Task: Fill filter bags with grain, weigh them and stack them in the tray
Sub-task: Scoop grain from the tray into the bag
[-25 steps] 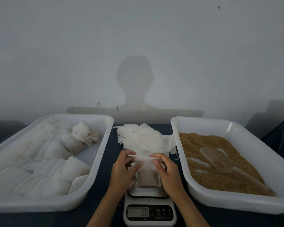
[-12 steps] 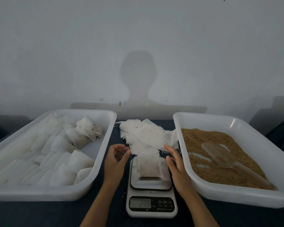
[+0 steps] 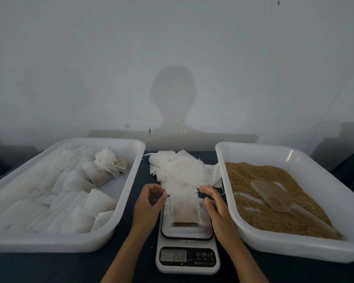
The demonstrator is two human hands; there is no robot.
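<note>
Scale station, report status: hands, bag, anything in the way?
Left hand and right hand open, flanking the scale. Filled bag on its platform, untouched. Nothing in the way.

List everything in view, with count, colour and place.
filled bag: one, white with brown grain showing, on the scale platform
scale: one, white with black panel, centre front
empty bags: a pile, white, behind the scale
left tray: one, white, holds many filled bags in rows
right tray: one, white, holds grain
grain: a heap, brown, in the right tray
scoop: one, translucent, lying on the grain
table: one, dark
left hand: one, left of the bag, holding nothing
right hand: one, right of the bag, fingers relaxed
</note>
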